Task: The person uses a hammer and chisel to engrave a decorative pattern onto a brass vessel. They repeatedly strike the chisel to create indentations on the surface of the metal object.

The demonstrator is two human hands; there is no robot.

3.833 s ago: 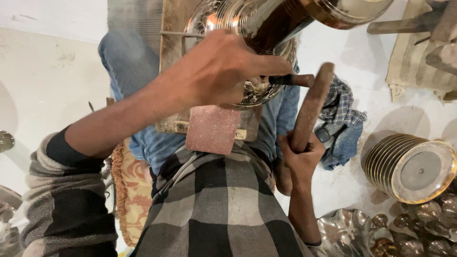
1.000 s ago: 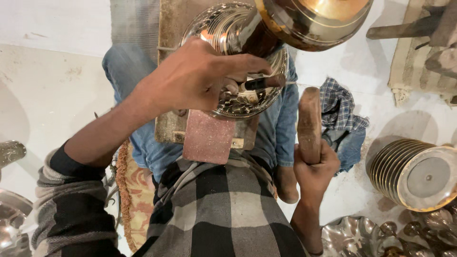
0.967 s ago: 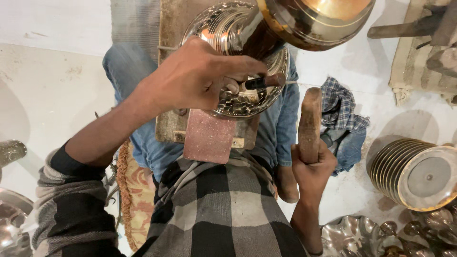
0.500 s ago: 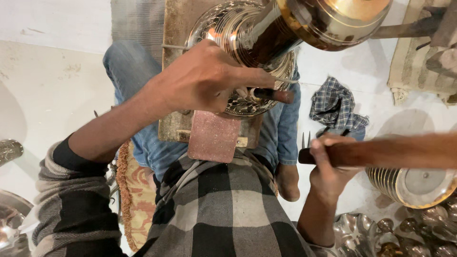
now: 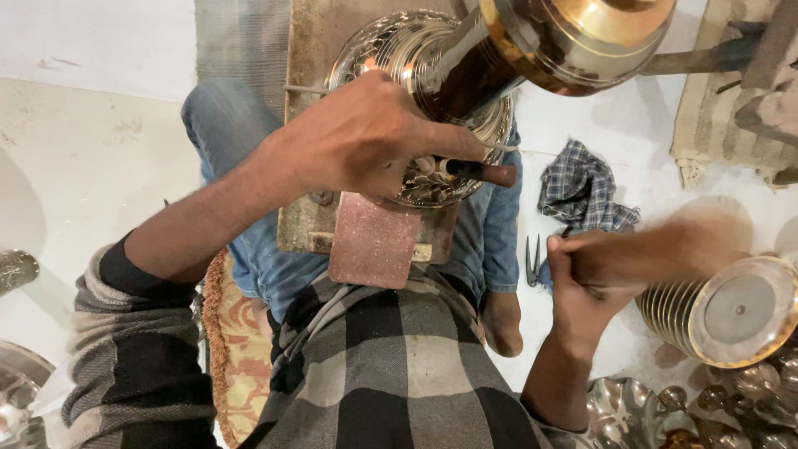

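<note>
Punch point(image 5: 486, 172) lies nearly level, dark tip pointing right, pinched in the left hand point(image 5: 366, 137) against the embossed metal plate point(image 5: 416, 100) (partly hidden by a brass vessel point(image 5: 573, 37)). Right hand point(image 5: 582, 278) clenches 1 blurred wooden mallet point(image 5: 673, 245), near stacked plates point(image 5: 715, 312).

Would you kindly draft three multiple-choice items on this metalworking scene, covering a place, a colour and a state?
1. Where does the checked cloth lie?
A. on the floor right of the knee
B. on the plates
C. over the left arm

2. What colour is the pad under the engraved dish?
A. green
B. reddish-brown
C. white

3. How does the wooden tool in the right hand appear?
A. sharp
B. blurred
C. broken

Answers: 1 A, it sits on the pale floor; 2 B, its surface is reddish; 3 B, it is smeared.
</note>
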